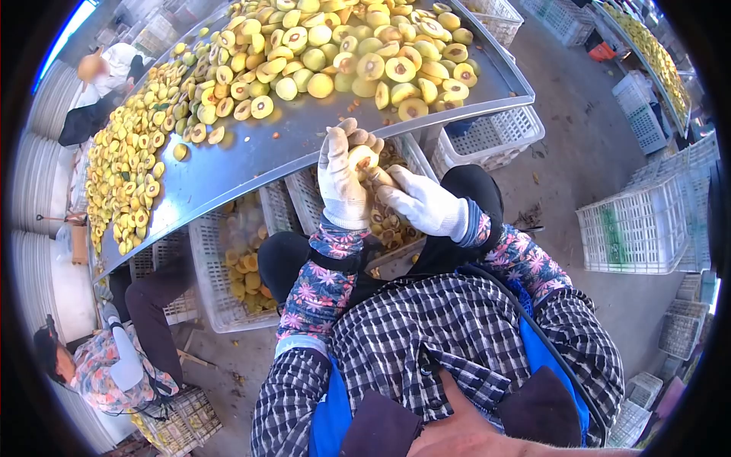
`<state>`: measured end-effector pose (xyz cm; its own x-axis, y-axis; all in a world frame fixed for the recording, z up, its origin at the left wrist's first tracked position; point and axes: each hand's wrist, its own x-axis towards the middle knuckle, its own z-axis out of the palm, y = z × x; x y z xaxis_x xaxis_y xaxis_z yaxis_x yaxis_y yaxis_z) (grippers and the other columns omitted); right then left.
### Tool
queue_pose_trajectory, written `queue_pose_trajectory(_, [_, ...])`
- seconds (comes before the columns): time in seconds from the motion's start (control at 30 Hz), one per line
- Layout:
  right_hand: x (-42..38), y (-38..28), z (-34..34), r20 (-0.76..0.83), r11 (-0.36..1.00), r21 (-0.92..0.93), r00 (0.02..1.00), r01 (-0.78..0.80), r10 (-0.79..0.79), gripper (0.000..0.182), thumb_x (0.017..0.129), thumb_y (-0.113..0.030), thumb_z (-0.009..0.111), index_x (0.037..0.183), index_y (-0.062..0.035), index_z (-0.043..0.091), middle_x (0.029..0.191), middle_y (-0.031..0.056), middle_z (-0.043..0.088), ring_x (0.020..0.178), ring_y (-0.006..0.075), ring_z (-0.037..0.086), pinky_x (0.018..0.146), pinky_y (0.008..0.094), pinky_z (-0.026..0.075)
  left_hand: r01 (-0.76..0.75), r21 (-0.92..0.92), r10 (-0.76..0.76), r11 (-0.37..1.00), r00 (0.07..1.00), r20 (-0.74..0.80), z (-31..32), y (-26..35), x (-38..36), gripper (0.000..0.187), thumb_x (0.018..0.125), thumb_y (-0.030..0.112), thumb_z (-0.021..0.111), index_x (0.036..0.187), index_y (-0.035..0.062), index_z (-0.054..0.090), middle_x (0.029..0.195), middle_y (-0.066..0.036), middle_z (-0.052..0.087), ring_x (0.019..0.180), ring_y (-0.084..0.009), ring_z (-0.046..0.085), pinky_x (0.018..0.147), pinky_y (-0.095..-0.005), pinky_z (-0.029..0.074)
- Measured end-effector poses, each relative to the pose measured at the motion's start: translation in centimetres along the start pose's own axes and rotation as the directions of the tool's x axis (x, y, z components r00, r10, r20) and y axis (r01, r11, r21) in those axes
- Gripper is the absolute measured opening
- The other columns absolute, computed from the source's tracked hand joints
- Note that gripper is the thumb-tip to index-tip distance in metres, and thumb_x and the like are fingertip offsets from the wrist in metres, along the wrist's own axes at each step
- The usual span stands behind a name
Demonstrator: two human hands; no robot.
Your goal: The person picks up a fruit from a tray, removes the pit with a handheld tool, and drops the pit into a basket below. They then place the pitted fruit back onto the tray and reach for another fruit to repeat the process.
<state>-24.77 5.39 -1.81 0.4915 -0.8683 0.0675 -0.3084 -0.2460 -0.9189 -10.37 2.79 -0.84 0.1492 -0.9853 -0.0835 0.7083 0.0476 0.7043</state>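
In my left hand [344, 179], in a stained white glove, a yellow stone-fruit half [363, 158] is cradled, its brownish centre showing. My gloved right hand [426, 202] is closed, its fingertips pinched at the lower side of that fruit; whatever they grip is hidden. Both hands are just past the near edge of a metal table [266, 156], above a crate [415, 156] holding more cut fruit between my knees. A large pile of halved yellow-green fruit [320, 57] covers much of the tabletop, many with dark pits or centres showing.
Left of my legs stands a white plastic crate [205, 266] with fruit pieces in it. Another white crate [495, 137] is under the table's right corner. Stacked crates [632, 228] stand at right. A seated person [126, 365] is at lower left, another person [106, 76] farther back.
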Motion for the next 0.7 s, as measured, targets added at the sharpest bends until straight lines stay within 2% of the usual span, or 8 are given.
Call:
queue_pose_trajectory(0.13, [-0.1, -1.1, -0.7, -0.010, 0.964, -0.265, 1.000, -0.020, 0.018, 0.035, 0.095, -0.031, 0.051, 0.108, 0.0013, 0.048, 0.084, 0.0264, 0.062, 0.084, 0.0439, 0.061, 0.071, 0.0466, 0.048, 0.087, -0.049, -0.086, 0.995, 0.996, 0.015, -0.4, -0.1, 0.1, 0.038, 0.095, 0.044, 0.053, 0.096, 0.0054, 0.057, 0.087, -0.007, 0.060, 0.086, -0.0238, 0.062, 0.085, -0.0452, 0.054])
queue_pose_trajectory(0.27, [-0.3, -0.7, -0.3, 0.012, 0.972, -0.226, 0.998, -0.063, 0.068, 0.038, 0.095, -0.033, 0.051, 0.109, 0.0015, 0.048, 0.083, 0.0238, 0.063, 0.083, 0.0432, 0.062, 0.073, 0.0465, 0.048, 0.058, 0.126, -0.071, 0.990, 0.993, 0.097, -1.3, -0.1, 0.3, 0.046, 0.095, 0.050, 0.049, 0.076, 0.0088, 0.051, 0.079, -0.007, 0.056, 0.075, -0.0251, 0.061, 0.069, -0.0426, 0.054])
queue_pose_trajectory(0.3, [-0.4, -0.6, -0.6, 0.152, 0.966, 0.121, 0.966, -0.230, 0.211, 0.037, 0.096, -0.035, 0.051, 0.110, -0.0011, 0.050, 0.076, 0.0171, 0.059, 0.070, 0.0338, 0.057, 0.063, 0.0398, 0.045, 0.039, 0.204, -0.078, 0.978, 0.980, 0.184, -1.5, 0.0, 0.2, 0.047, 0.095, 0.052, 0.048, 0.075, 0.0094, 0.050, 0.076, -0.006, 0.055, 0.073, -0.0249, 0.060, 0.065, -0.0410, 0.053])
queue_pose_trajectory(0.37, [-0.4, -1.0, -1.4, 0.505, 0.529, 0.628, 0.817, -0.570, 0.279, 0.035, 0.097, -0.037, 0.050, 0.113, -0.0064, 0.054, 0.062, 0.0036, 0.051, 0.044, 0.0150, 0.047, 0.041, 0.0265, 0.037, 0.074, 0.196, -0.112, 0.978, 0.975, 0.192, -1.4, 0.1, 0.1, 0.049, 0.095, 0.054, 0.047, 0.074, 0.0105, 0.049, 0.074, -0.006, 0.054, 0.071, -0.0246, 0.059, 0.062, -0.0389, 0.051])
queue_pose_trajectory(0.4, [-0.6, -2.3, -1.4, 0.529, 0.406, 0.654, 0.769, -0.639, 0.359, 0.033, 0.097, -0.036, 0.048, 0.116, -0.0105, 0.054, 0.059, -0.0003, 0.044, 0.039, 0.0070, 0.034, 0.034, 0.0206, 0.023, 0.103, 0.124, -0.129, 0.987, 0.966, 0.225, -1.3, 0.0, 0.2, 0.049, 0.094, 0.055, 0.047, 0.074, 0.0108, 0.050, 0.074, -0.006, 0.054, 0.071, -0.0245, 0.059, 0.062, -0.0388, 0.051])
queue_pose_trajectory(0.5, [-0.8, 1.1, -0.3, 0.615, 0.073, 0.779, 0.781, -0.623, 0.112, 0.032, 0.098, -0.037, 0.045, 0.113, -0.0096, 0.054, 0.059, 0.0002, 0.043, 0.038, 0.0079, 0.035, 0.033, 0.0216, 0.023, 0.171, 0.036, -0.174, 0.985, 0.961, 0.212, -0.6, 0.2, 0.1, 0.051, 0.094, 0.057, 0.047, 0.072, 0.0110, 0.049, 0.074, -0.006, 0.054, 0.071, -0.0247, 0.060, 0.062, -0.0380, 0.052])
queue_pose_trajectory(0.57, [-1.2, 2.0, -0.1, 0.640, -0.005, 0.767, 0.764, -0.642, 0.084, 0.031, 0.098, -0.037, 0.044, 0.110, -0.0093, 0.054, 0.058, -0.0002, 0.042, 0.038, 0.0078, 0.034, 0.033, 0.0215, 0.023, 0.192, 0.177, -0.198, 0.965, 0.980, 0.014, -0.3, 0.2, -0.4, 0.053, 0.096, 0.054, 0.045, 0.073, 0.0070, 0.053, 0.076, -0.009, 0.060, 0.067, -0.0236, 0.062, 0.060, -0.0339, 0.052])
queue_pose_trajectory(0.7, [-2.4, 2.1, -0.2, 0.674, 0.051, 0.737, 0.738, -0.674, 0.012, 0.031, 0.097, -0.036, 0.046, 0.107, -0.0080, 0.054, 0.059, -0.0011, 0.040, 0.038, 0.0082, 0.032, 0.032, 0.0219, 0.023, -0.081, 0.688, 0.001, 0.721, 0.993, 0.115, -2.7, 1.0, 0.4, 0.060, 0.099, 0.053, 0.037, 0.073, 0.0040, 0.059, 0.071, -0.011, 0.064, 0.065, -0.0205, 0.062, 0.065, -0.0324, 0.052])
